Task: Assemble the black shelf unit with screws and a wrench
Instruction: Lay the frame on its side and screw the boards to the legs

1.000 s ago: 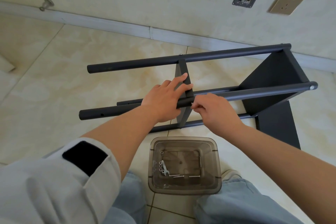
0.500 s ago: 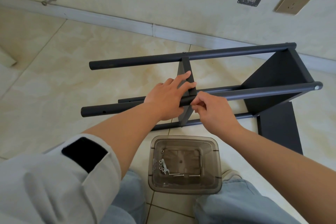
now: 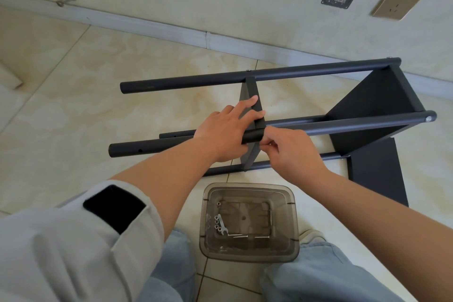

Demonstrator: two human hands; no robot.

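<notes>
Black metal makes the shelf unit hard and stiff, likely a bit heavy; it lies on its side on the floor, near the far wall. Hold it by a round pole. The left hand rests on the near pole, fingers spread. The right hand pinches something tiny at the joint, likely a screw.

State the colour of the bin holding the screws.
Translucent smoky grey-brown bin, seen in the head view.
</notes>
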